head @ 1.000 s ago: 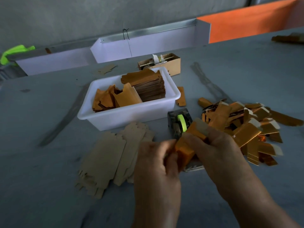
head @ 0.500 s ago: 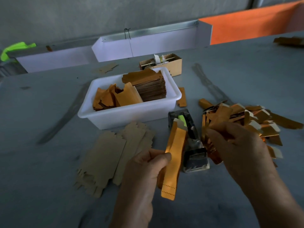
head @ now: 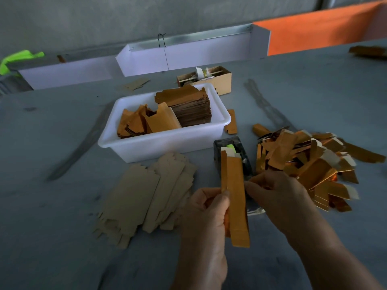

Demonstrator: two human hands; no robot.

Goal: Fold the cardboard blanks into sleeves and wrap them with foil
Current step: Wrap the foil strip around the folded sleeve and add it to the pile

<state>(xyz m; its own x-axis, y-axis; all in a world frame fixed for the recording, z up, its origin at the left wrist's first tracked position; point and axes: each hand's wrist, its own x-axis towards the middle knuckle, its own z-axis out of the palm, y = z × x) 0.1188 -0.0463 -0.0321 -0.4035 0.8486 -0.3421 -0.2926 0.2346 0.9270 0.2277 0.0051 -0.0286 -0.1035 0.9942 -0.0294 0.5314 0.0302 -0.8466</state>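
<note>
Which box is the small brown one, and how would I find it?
Start at the big white plastic tub mid-table. Just behind its far right corner sits the small brown cardboard box. Only it is open-topped, with thin sticks and white scraps inside.

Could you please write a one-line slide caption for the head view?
Left hand holds an upright orange sleeve; right hand touches its edge, beside the finished pile.

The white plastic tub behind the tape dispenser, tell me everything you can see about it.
The white plastic tub is rectangular with a rolled rim and stands upright on the grey table. Its right half holds a tall stack of foil sheets; its left half holds loose orange-gold pieces leaning together. Neither hand touches it. Flat cardboard blanks lie just in front.
</note>
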